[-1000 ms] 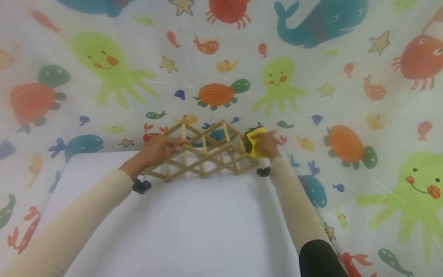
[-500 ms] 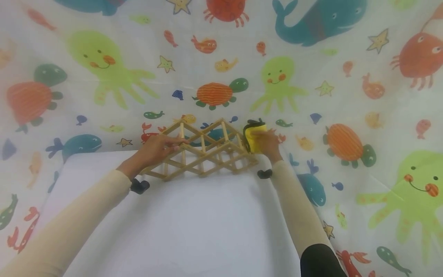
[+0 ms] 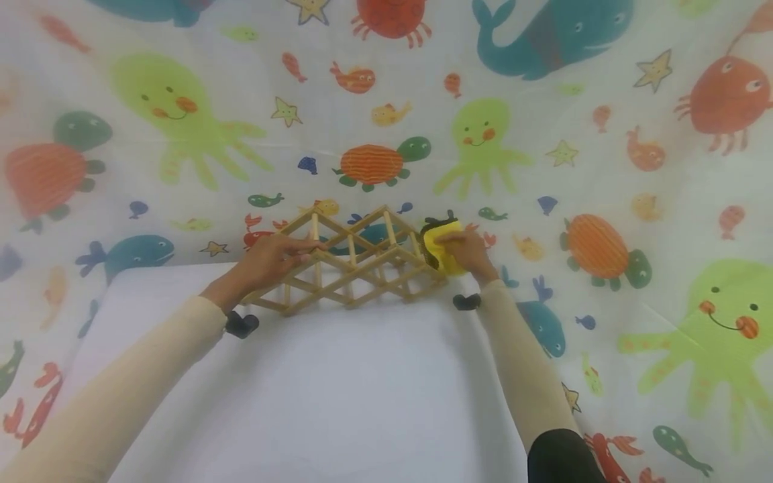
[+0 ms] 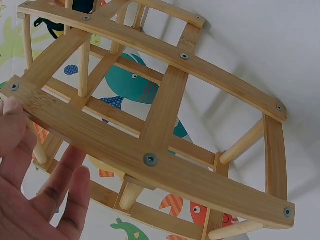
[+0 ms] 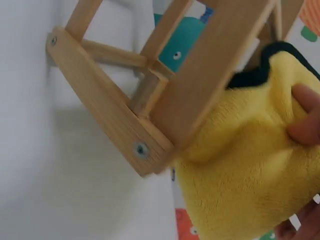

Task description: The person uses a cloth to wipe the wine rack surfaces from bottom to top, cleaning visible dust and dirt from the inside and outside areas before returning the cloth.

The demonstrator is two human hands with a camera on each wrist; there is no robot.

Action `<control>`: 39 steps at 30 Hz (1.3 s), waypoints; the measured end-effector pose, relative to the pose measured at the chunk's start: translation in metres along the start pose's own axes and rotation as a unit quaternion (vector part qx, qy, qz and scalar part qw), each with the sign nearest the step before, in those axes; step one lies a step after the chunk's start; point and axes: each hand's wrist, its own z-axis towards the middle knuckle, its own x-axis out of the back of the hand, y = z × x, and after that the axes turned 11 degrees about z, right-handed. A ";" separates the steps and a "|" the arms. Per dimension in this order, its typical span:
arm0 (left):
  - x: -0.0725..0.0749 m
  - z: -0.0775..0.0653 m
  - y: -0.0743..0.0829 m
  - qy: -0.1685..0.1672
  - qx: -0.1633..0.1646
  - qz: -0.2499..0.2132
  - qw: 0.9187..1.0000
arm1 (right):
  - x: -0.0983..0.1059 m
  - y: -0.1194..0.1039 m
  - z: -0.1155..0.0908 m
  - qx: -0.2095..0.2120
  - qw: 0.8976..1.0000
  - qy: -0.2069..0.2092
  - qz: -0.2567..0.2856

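A folding bamboo lattice rack [image 4: 200, 181], joined with metal rivets and round dowels, stands at the far end of the white table. My left hand [image 3: 266, 261] holds its upper left part; in the left wrist view the thumb lies on the end of a slat and the other fingers reach behind it. My right hand [image 3: 474, 253] grips a yellow cloth [image 5: 240, 165] with dark edging against the rack's right end. Close up in the right wrist view, the cloth bunches beside a slat end, and only parts of the fingers show.
The white tabletop [image 3: 338, 389] stretches from the rack toward me. Behind it and down both sides hangs a white curtain [image 3: 235, 40] printed with sea animals. Dark wrist-camera mounts sit at both wrists.
My right hand has worked the yellow cloth slightly up and back down at the rack's right end. The left hand keeps its hold, and the rack stays in place.
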 end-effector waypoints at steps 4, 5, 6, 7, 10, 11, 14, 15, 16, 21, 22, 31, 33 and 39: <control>0.000 -0.001 0.001 -0.013 0.008 -0.012 1.000 | -0.009 0.002 -0.001 -0.023 0.999 -0.023 0.027; 0.000 -0.002 0.002 -0.014 0.009 -0.013 1.000 | -0.010 0.002 -0.001 -0.036 0.998 -0.041 0.031; 0.000 -0.002 0.002 -0.014 0.010 -0.014 1.000 | -0.009 0.002 -0.001 -0.055 0.996 -0.054 0.034; 0.000 -0.002 0.002 -0.012 0.011 -0.012 1.000 | -0.007 0.001 -0.001 -0.068 0.995 -0.072 0.034; 0.000 -0.003 0.003 -0.001 0.007 -0.009 1.000 | 0.005 -0.005 -0.001 -0.077 0.990 -0.116 0.008; 0.000 -0.003 0.004 0.002 0.006 -0.007 1.000 | 0.008 -0.007 0.000 -0.067 0.990 -0.122 0.004; -0.001 -0.004 0.005 0.006 0.001 -0.006 1.000 | 0.017 -0.019 -0.002 -0.035 0.995 -0.083 0.034; -0.001 -0.004 0.006 0.005 0.001 -0.007 1.000 | 0.020 -0.025 -0.003 -0.026 0.996 -0.059 0.059; -0.001 -0.004 0.006 0.004 0.001 -0.007 1.000 | 0.021 -0.032 -0.003 -0.011 0.995 -0.032 0.089; 0.000 -0.006 0.008 0.006 -0.001 0.000 1.000 | 0.025 -0.077 -0.001 0.059 0.969 0.033 0.236; 0.000 -0.006 0.009 0.006 0.000 0.001 1.000 | 0.025 -0.087 0.000 0.074 0.965 0.036 0.247; -0.002 -0.008 0.013 0.001 0.016 -0.002 1.000 | 0.008 -0.159 0.016 0.162 0.942 0.019 0.294; -0.003 -0.008 0.013 0.003 0.013 0.000 1.000 | 0.001 -0.167 0.021 0.164 0.938 0.007 0.304; -0.003 -0.010 0.014 0.010 0.009 0.006 1.000 | -0.026 -0.182 0.032 0.111 0.950 -0.021 0.290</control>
